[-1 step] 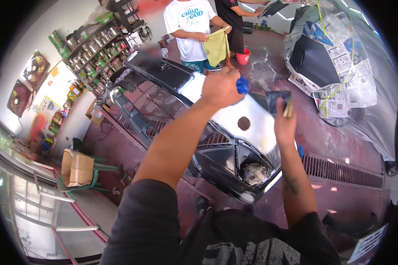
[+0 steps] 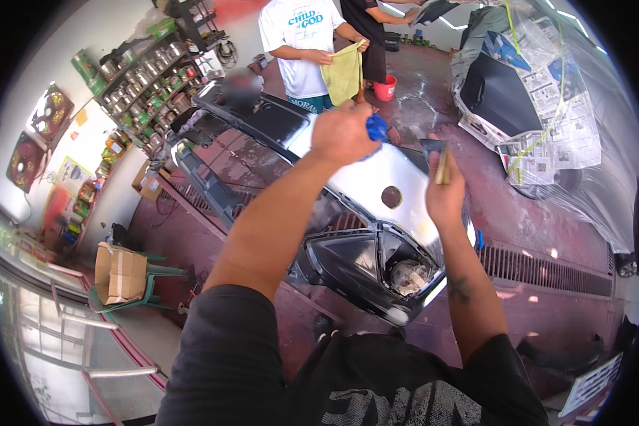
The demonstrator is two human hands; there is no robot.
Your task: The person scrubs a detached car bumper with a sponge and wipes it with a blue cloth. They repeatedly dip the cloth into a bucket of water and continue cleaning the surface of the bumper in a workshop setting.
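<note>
Two bare hands are raised at the centre of the frame over a detached car bumper (image 2: 376, 213) in a paint workshop. Left hand (image 2: 344, 131) is curled shut around a small blue object (image 2: 377, 128), which shows just at its right edge; what the object is cannot be told from here. Right hand (image 2: 444, 195), slightly lower and to the right, pinches a flat dark scraper-like blade (image 2: 433, 148) with a pale wooden handle, its fingers closed on the handle and the blade pointing up. Both tools sit close together, just apart, above the silver upper panel of the bumper, which runs from upper left toward lower right and has a round hole near its middle and a dark grille section with crumpled paper stuffed in an opening at centre bottom.

Judging by the pose, the work is at the loading stage: material is being brought from the blue object to the blade before it goes on the panel. Next comes lowering the blade flat to the silver surface with an even, steady stroke.

At top centre a person in a white shirt holds a yellow cloth (image 2: 342, 71); a red bucket (image 2: 384, 89) stands beside. Shelves of cans (image 2: 142, 78) fill the upper left, and a car masked in newspaper (image 2: 547, 121) the upper right.
</note>
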